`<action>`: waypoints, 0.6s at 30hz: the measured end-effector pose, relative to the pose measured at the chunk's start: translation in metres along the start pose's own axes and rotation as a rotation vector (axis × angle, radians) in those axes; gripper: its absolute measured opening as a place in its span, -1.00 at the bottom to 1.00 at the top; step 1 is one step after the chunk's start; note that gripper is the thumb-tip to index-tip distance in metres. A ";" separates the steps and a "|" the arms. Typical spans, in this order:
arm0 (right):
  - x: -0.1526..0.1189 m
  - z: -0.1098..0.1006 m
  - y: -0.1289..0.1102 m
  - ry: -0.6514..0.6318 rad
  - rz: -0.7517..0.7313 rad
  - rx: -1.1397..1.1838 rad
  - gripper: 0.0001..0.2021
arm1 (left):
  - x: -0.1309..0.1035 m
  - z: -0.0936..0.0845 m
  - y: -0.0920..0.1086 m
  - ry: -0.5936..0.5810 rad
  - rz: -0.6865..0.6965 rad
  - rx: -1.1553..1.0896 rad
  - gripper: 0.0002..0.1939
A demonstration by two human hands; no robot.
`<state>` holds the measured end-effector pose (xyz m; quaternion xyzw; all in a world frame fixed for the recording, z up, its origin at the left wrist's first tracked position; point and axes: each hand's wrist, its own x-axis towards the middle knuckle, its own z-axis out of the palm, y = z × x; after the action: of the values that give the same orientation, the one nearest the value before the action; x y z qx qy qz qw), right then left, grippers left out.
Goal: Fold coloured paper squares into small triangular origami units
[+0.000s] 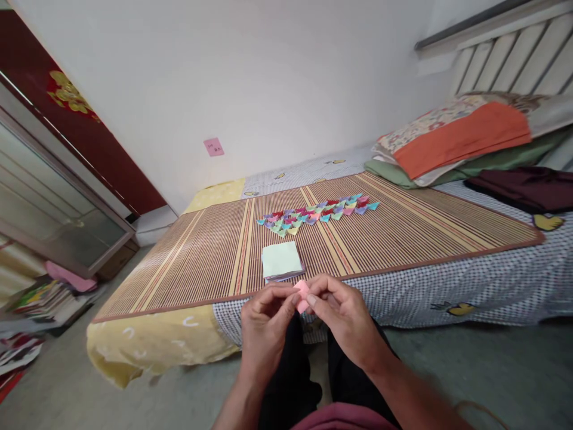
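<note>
Between my two hands is a small piece of folded pink paper point(302, 296), held just off the bed's front edge. My left hand point(268, 313) pinches its left side between thumb and fingers. On the other side, my right hand point(342, 313) grips the right edge the same way; the fingers partly cover the paper. Right behind my hands lies a stack of square paper point(282, 260), pale green on top. Farther back, several small folded paper pieces point(317, 214) in many colours stand in rows on the striped mat point(201, 257).
Folded bedding with an orange part point(465, 140) and a dark maroon cloth point(523, 186) lie at the bed's right. A radiator point(514, 57) stands behind them. At left are a glass-fronted cabinet point(54, 197) and a pile of magazines point(45, 301) on the floor.
</note>
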<state>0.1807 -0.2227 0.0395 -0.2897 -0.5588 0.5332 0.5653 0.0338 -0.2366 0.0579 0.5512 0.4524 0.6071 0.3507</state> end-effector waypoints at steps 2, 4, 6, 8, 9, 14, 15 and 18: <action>0.002 0.000 -0.001 0.002 -0.001 0.000 -0.79 | 0.000 0.001 0.002 0.017 -0.009 -0.015 -0.96; 0.003 0.000 -0.002 0.010 -0.020 0.006 -0.79 | -0.001 0.003 0.003 0.042 -0.013 -0.029 -0.95; 0.005 0.000 -0.001 0.021 -0.032 0.010 -0.78 | -0.003 0.005 0.003 0.060 -0.003 -0.032 -0.94; 0.006 0.001 0.002 0.037 -0.032 0.006 -0.77 | -0.005 0.007 0.001 0.075 0.005 -0.030 -0.94; 0.007 0.001 0.003 0.046 -0.030 0.004 -0.77 | -0.006 0.007 0.000 0.080 0.003 -0.028 -0.94; 0.008 0.005 0.009 0.103 -0.036 0.010 -0.79 | -0.008 0.009 -0.005 0.109 -0.034 -0.018 -0.91; 0.008 0.005 0.009 0.110 -0.035 0.005 -0.80 | -0.008 0.009 -0.006 0.114 -0.040 -0.010 -0.90; 0.009 0.004 0.009 0.110 -0.022 -0.025 -0.83 | -0.006 0.008 -0.009 0.104 -0.064 0.030 -0.88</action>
<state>0.1726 -0.2131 0.0351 -0.3197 -0.5366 0.5030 0.5974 0.0421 -0.2377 0.0471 0.5090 0.4965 0.6166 0.3379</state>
